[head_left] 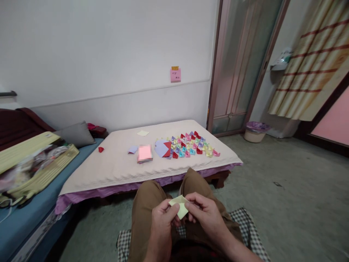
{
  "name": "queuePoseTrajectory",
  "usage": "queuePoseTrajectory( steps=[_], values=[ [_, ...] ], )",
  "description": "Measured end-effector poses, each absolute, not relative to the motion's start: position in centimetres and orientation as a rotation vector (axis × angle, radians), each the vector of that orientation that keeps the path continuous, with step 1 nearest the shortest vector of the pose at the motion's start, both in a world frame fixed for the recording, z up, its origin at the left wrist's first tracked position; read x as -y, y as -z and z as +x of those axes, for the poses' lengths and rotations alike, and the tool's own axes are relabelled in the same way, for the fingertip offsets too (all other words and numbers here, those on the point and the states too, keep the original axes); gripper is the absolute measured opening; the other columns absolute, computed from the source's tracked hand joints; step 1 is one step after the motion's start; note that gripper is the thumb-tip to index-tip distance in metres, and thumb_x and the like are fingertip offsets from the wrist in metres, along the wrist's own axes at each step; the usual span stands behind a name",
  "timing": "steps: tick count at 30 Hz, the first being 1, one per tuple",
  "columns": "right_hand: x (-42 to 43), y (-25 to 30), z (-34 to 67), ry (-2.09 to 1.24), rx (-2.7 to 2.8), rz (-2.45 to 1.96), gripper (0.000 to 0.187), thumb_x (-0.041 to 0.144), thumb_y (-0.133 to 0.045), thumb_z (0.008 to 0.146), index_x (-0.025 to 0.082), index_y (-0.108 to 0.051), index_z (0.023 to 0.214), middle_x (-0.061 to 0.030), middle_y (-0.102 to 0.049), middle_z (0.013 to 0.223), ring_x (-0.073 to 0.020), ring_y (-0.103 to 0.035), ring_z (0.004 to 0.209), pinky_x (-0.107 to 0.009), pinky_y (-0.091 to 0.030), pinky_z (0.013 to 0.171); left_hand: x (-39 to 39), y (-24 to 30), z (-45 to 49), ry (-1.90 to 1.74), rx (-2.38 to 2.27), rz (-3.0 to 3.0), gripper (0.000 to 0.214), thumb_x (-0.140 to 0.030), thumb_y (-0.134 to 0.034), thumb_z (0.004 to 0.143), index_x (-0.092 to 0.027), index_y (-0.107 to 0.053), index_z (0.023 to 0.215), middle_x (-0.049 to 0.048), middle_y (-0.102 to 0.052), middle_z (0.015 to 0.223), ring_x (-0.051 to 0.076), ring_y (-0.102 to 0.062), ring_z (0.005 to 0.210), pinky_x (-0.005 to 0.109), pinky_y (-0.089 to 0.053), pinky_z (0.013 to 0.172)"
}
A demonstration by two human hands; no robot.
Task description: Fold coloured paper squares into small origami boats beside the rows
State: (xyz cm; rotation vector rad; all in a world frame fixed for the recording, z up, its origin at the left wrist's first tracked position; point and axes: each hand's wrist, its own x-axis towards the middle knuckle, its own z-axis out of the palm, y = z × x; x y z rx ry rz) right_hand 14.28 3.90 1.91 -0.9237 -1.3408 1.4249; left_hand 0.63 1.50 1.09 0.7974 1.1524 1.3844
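Both my hands meet over my lap, pinching one small pale yellow folded paper [180, 207]. My left hand [161, 222] grips its left edge with thumb and fingers closed. My right hand [205, 213] pinches its right side. On the low cloth-covered table [114, 171] in front of my knees lie several small folded paper pieces [191, 145] in red, pink, blue, purple and yellow, laid in rows. Beside them sit a pink paper stack [144, 153], a lilac sheet with a red one [163, 148], a small lilac piece [132, 149], one red folded piece [101, 149] and a yellow sheet [143, 133].
A blue mattress [24, 214] on the left carries a yellow bag [32, 163] and a grey pillow [77, 134]. A checked cushion [245, 225] lies under me. A lined bin [256, 131] stands by the glass door [242, 65]. A pink note [175, 74] sticks on the wall.
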Motion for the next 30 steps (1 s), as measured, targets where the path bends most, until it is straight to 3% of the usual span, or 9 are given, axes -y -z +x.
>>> queuePoseTrajectory(
  steps=[8, 12, 21, 30],
  values=[
    [-3.9, -1.8, 15.2, -1.174, 1.579, -0.664, 0.016, 0.021, -0.060, 0.082, 0.021, -0.075, 0.087, -0.0026, -0.061, 0.071, -0.0132, -0.058, 0.061, -0.023, -0.047, 0.058, -0.9, -2.2, 0.8, -1.400, -1.148, 0.783, 0.008, -0.020, -0.070, 0.065, -0.012, -0.069, 0.068, -0.0011, -0.057, 0.046, 0.008, -0.047, 0.043, 0.018, -0.034, 0.044],
    [-3.7, -1.9, 15.3, -1.205, 1.545, -0.737, 0.021, 0.021, -0.062, 0.081, 0.023, -0.072, 0.100, -0.0027, -0.061, 0.078, -0.0123, -0.058, 0.060, -0.022, -0.047, 0.055, -0.7, -2.5, 0.8, -1.401, -1.115, 0.792, 0.012, -0.023, -0.072, 0.065, -0.012, -0.068, 0.065, -0.0010, -0.057, 0.048, 0.008, -0.047, 0.044, 0.018, -0.036, 0.045],
    [-3.8, -2.9, 15.8, -1.094, 1.706, -0.558, 0.021, 0.023, -0.056, 0.086, 0.027, -0.075, 0.094, -0.0033, -0.059, 0.074, -0.0132, -0.057, 0.064, -0.024, -0.048, 0.057, -0.9, -3.1, 0.5, -1.364, -1.213, 0.903, 0.007, -0.019, -0.071, 0.060, -0.013, -0.068, 0.058, -0.0018, -0.055, 0.042, 0.008, -0.045, 0.040, 0.019, -0.033, 0.044],
    [-3.8, -2.9, 16.6, -0.888, 1.805, -0.615, 0.025, 0.020, -0.052, 0.088, 0.029, -0.075, 0.095, -0.0044, -0.060, 0.079, -0.0142, -0.059, 0.070, -0.024, -0.047, 0.061, 0.0, -4.4, 0.8, -1.336, -0.954, 0.719, 0.021, -0.028, -0.069, 0.069, -0.011, -0.072, 0.080, 0.0064, -0.066, 0.063, 0.012, -0.055, 0.055, 0.021, -0.042, 0.053]
  ],
)
